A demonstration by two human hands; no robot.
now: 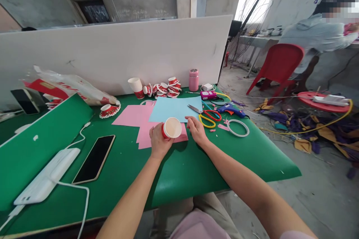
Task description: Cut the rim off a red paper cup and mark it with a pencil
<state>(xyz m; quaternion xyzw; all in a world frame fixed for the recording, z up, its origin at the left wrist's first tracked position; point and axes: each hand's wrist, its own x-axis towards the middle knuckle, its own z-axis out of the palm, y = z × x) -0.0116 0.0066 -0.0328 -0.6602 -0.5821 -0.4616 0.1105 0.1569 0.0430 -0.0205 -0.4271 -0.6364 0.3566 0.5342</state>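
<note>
My left hand (160, 142) is wrapped round a red and white paper cup (172, 127), tilted so its open mouth faces me. Just to the right, my right hand (196, 131) is held apart from the cup with its fingers curled in; whether anything is between them is hidden. Under and behind the hands lie a light blue sheet (174, 108) and pink paper sheets (130, 115). Scissors (206, 115) with red and yellow handles rest just beyond my right hand, blades partly on the blue sheet.
A blue glue gun (231, 110), a tape roll (238, 128) and pink scraps lie at right. Cut paper cups (161, 89), a standing cup (136, 86) and a pink bottle (193, 80) line the back. A phone (95, 158) and white power bank (46, 175) occupy the left.
</note>
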